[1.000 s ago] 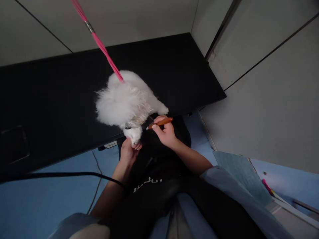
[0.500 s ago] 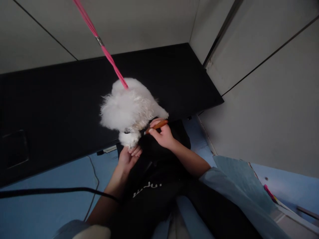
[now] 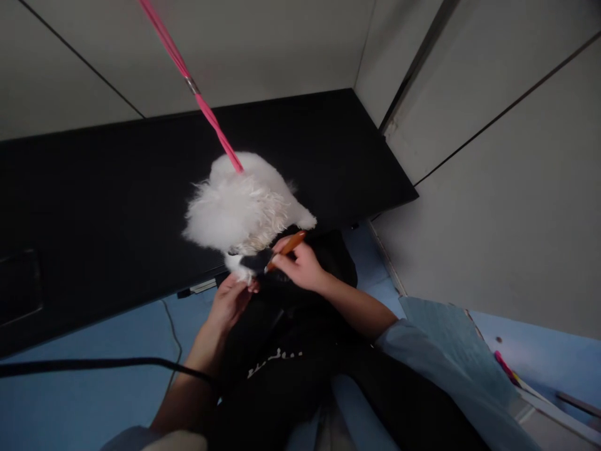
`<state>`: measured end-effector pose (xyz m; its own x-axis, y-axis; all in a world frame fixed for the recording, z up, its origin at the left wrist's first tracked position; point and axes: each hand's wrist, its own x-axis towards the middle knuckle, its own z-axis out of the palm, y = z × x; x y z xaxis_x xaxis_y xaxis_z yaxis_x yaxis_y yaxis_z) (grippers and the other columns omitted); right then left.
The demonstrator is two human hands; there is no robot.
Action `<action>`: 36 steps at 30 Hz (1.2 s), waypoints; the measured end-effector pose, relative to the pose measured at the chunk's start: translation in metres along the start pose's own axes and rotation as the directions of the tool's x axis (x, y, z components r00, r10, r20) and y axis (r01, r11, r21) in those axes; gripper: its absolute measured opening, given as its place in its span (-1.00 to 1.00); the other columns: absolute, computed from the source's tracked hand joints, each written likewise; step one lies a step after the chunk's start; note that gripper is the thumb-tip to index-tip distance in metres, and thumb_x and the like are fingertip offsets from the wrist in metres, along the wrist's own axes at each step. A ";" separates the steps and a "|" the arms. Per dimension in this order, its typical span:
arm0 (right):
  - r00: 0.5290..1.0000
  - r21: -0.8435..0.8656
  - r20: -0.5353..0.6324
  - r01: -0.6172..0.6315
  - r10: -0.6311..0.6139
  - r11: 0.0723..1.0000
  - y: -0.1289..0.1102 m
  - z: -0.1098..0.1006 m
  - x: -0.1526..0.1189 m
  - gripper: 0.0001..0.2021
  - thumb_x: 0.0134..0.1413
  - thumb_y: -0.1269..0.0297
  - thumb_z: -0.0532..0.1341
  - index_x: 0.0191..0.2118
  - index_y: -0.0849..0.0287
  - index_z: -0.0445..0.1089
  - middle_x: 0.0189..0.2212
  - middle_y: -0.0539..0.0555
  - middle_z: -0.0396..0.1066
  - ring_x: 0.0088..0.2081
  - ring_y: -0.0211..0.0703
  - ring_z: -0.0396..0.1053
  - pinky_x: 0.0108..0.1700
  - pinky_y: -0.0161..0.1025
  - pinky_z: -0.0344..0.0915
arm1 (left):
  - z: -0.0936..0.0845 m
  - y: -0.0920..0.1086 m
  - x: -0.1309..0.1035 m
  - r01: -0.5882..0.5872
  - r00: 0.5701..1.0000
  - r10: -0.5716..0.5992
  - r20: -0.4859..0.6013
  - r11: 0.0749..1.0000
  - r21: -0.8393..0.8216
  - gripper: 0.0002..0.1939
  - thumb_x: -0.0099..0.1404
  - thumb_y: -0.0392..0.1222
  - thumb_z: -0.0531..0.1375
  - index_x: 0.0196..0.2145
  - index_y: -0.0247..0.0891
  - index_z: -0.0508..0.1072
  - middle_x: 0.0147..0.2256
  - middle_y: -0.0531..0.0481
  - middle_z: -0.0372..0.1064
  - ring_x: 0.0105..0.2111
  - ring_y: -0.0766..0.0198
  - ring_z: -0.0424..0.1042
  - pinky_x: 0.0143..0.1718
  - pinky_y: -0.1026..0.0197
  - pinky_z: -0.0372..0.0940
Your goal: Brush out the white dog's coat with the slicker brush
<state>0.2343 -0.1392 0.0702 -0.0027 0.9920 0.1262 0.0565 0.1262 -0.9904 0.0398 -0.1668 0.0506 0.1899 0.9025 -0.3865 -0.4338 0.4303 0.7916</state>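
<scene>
A fluffy white dog [image 3: 230,210] is on the black table at its near edge, with longer ruffled fur on its head. Its foreleg [image 3: 235,263] reaches out over the edge, and my left hand [image 3: 230,302] is closed on the end of it, though the paw is partly hidden. My right hand [image 3: 300,266] grips the orange-brown handle of a slicker brush [image 3: 292,243]. The brush's dark head lies against the foreleg fur, just above my left fingers; its bristles are hidden.
A pink lead [image 3: 211,119] runs taut from the dog to the upper left. The black table [image 3: 117,181] stands against grey wall panels [image 3: 282,50]. A black cord [image 3: 117,362] crosses at lower left. A dark rectangular object [image 3: 19,285] lies on the table's left.
My right hand has brought the brush left and down, so its dark head now covers part of the foreleg. My left hand has shifted slightly left, still holding the leg.
</scene>
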 end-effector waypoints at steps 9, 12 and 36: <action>0.988 -0.064 0.152 -0.004 0.013 0.998 -0.006 -0.001 0.000 -0.84 0.11 0.17 0.26 -0.28 0.14 0.39 -0.27 0.06 0.43 -0.18 -0.14 0.43 -0.04 -0.18 0.37 | 0.000 0.008 -0.001 -0.027 0.997 0.044 -0.070 0.972 0.232 -0.61 -0.12 0.03 0.50 -0.56 -0.31 0.49 -0.61 0.04 0.30 -0.57 0.37 0.22 -0.52 0.35 0.15; 0.999 -0.086 -0.039 -0.026 0.023 0.996 -0.007 0.000 0.000 -0.87 0.12 0.20 0.25 -0.28 0.12 0.38 -0.22 0.08 0.43 -0.13 -0.12 0.42 0.00 -0.15 0.37 | 0.000 0.007 0.000 -0.059 0.995 0.076 -0.068 0.972 0.227 -0.64 -0.06 0.01 0.48 -0.57 -0.33 0.50 -0.62 0.02 0.29 -0.58 0.39 0.20 -0.52 0.37 0.13; 0.994 -0.100 -0.059 0.084 -0.090 0.991 -0.008 -0.008 0.007 -0.87 0.12 0.18 0.24 -0.29 0.10 0.36 -0.24 0.09 0.42 -0.12 -0.09 0.43 0.04 -0.09 0.38 | 0.008 0.006 0.008 0.137 0.989 -0.143 -0.040 0.982 -0.133 -0.65 -0.04 -0.27 0.45 -0.59 -0.27 0.29 -0.64 0.13 0.09 -0.60 0.42 0.11 -0.54 0.33 0.21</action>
<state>0.2420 -0.1330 0.0791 0.0509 0.9746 0.2182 0.1557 0.2081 -0.9656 0.0455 -0.1567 0.0562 0.2147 0.8300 -0.5148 -0.5170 0.5438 0.6611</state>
